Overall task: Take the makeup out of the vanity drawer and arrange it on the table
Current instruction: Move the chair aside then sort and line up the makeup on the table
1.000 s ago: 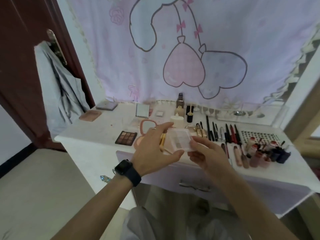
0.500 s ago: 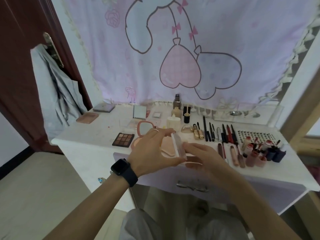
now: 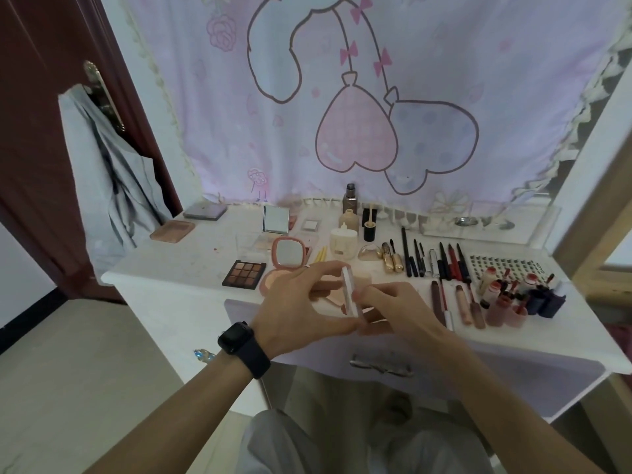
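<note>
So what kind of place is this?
Most likely a bedroom dressing corner: a white vanity table covered with makeup like the eyeshadow palette and pink compact mirror, a cartoon-print curtain behind it, and a dark wooden door with a garment hung on its handle.

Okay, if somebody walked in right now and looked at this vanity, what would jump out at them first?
Probably the big pink curtain with cartoon hearts hanging behind the table. Next, the left hand and right hand holding a small pale case edge-on over the table's front edge, and the neat row of pencils lined up on the right.
</note>
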`<state>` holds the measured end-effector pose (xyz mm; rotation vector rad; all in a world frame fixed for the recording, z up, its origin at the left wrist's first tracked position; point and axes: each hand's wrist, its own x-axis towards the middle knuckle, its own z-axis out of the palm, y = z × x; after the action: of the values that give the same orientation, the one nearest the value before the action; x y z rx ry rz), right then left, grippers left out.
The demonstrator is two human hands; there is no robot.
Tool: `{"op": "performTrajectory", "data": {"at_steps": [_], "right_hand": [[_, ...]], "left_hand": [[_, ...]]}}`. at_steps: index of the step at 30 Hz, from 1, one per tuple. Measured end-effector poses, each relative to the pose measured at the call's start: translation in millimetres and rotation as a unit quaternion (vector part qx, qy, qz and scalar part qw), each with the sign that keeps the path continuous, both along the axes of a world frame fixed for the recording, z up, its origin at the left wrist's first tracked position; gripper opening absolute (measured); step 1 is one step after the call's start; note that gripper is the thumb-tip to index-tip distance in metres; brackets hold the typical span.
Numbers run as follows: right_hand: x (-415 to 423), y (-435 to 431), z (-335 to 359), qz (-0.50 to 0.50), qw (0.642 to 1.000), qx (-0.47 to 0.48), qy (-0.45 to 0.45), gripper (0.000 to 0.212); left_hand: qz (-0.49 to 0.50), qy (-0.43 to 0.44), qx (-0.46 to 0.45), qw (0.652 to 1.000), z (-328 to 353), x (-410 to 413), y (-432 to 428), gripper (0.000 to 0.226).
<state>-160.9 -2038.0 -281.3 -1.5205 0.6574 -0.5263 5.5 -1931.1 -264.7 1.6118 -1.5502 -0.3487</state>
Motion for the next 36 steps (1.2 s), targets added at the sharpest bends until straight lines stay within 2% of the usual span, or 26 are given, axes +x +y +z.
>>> {"op": "performTrajectory", "data": {"at_steps": [3, 10, 13, 16, 19, 22, 31, 34, 36], "right_hand": [[-1.1, -6.1, -0.6, -0.014, 0.998, 0.062, -0.007, 0.057], [2.8, -12.5, -1.9, -0.02, 0.992, 0.123, -0.003, 0.059], [4.4, -16.4, -4.8, -0.042, 0.982, 0.182, -0.024, 0.058], [4.7, -19.3, -7.4, -0.049, 0.975, 0.211, -0.04, 0.046], [10.1, -15.7, -8.4, -0.04, 0.977, 0.204, -0.047, 0.045], [17.8, -8.8, -8.2, -0.024, 0.979, 0.194, -0.057, 0.051], [28.7, 4.4, -9.6, -0.02, 0.986, 0.154, -0.057, 0.055], [29.7, 11.4, -9.0, -0.019, 0.995, 0.096, -0.034, 0.06], [27.8, 12.6, -10.3, -0.062, 0.998, 0.016, -0.007, 0.061]], "left_hand": [[0.001, 0.075, -0.03, 0.997, 1.4, 3.0, 5.3, 0.068], [0.019, 0.133, -0.005, 0.991, -8.5, 18.1, 10.4, 0.073], [0.03, 0.098, 0.017, 0.995, -13.4, 27.6, 10.9, 0.073], [0.033, -0.021, 0.06, 0.997, -17.0, 35.8, 11.8, 0.086], [0.02, -0.128, 0.097, 0.987, -21.6, 37.8, 10.5, 0.094], [0.024, -0.166, 0.106, 0.98, -23.4, 32.9, 6.7, 0.093], [0.058, -0.185, 0.106, 0.975, -22.1, 33.2, 7.7, 0.089], [0.081, -0.172, 0.091, 0.978, -24.6, 38.4, 15.2, 0.087], [0.108, -0.149, 0.073, 0.98, -21.1, 47.6, 23.2, 0.085]]}}
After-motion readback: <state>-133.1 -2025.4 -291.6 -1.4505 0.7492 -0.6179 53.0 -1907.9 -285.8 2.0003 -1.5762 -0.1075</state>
